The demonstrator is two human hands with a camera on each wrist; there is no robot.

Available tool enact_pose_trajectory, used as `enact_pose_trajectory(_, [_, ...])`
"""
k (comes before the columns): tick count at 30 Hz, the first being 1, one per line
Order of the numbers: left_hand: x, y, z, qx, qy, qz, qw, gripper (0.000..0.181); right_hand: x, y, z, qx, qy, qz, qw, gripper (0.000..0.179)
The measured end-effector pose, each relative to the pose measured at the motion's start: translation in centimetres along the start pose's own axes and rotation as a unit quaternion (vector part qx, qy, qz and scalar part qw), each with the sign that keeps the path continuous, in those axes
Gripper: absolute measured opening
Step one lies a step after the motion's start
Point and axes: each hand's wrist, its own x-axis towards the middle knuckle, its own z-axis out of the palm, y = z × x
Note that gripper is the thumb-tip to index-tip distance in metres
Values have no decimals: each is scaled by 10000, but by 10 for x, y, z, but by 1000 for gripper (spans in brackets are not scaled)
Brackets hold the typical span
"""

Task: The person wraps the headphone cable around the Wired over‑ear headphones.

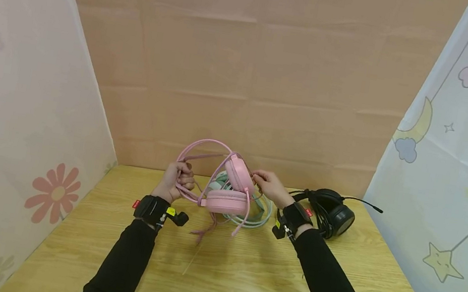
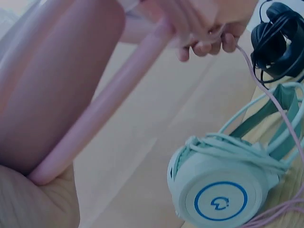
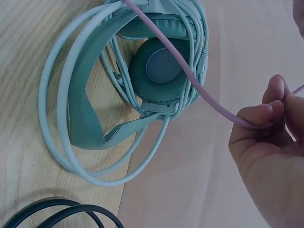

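My left hand grips the headband of a pink headset, holding it up above the table with both ear cups to the right and the mic boom hanging down. In the right wrist view, the fingers of my right hand pinch the headset's thin pink cable, which runs off to the upper left. Loose loops of that cable hang below the ear cups in the head view. Behind the pink headset lies a mint-green headset with its own cable wound round it, partly hidden in the head view.
A black headset with bundled cable lies right of my right forearm, its mic boom pointing right. The wooden table meets a brown paper-like backdrop at the back. Patterned white panels stand at both sides.
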Motion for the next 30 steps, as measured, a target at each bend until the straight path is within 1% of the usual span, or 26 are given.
enact_pose_trajectory(4, [-2, 0, -1, -462, 29, 123, 9989, 34, -2, 2, 2, 24, -140, 10, 9999, 31])
enact_pose_trajectory(8, [-5, 0, -3, -706, 32, 326, 9970, 35, -4, 7, 3, 212, -331, 23, 9992, 29])
enact_pose_trajectory(11, [-7, 1, -4, -850, -122, 439, 9953, 41, -7, 13, 4, 399, -472, 18, 9981, 30])
enact_pose_trajectory(12, [-5, 1, -8, -919, -287, 475, 9942, 42, -8, 15, 4, 437, -531, -6, 9976, 31])
enact_pose_trajectory(15, [-7, 3, -6, -1164, -331, 668, 9904, 44, -12, 24, 4, 462, -721, 35, 9963, 35])
enact_pose_trajectory(18, [-9, 7, 0, -1329, -5, 937, 9867, 40, -18, 34, 3, 410, -903, 210, 9949, 36])
enact_pose_trajectory(19, [-11, 8, 6, -1371, 260, 1016, 9850, 39, -20, 37, 2, 403, -964, 297, 9941, 37])
enact_pose_trajectory(22, [-11, 11, 10, -1495, 750, 1187, 9787, 35, -28, 45, 2, 363, -1082, 477, 9923, 36])
enact_pose_trajectory(24, [-10, 13, 12, -1587, 963, 1288, 9741, 34, -31, 49, 1, 333, -1087, 561, 9919, 35])
enact_pose_trajectory(26, [-9, 14, 13, -1659, 1099, 1404, 9699, 33, -34, 51, 1, 277, -1025, 611, 9925, 35])
enact_pose_trajectory(30, [-6, 14, 15, -1745, 1376, 1651, 9609, 33, -37, 47, 2, 171, -924, 613, 9937, 35])
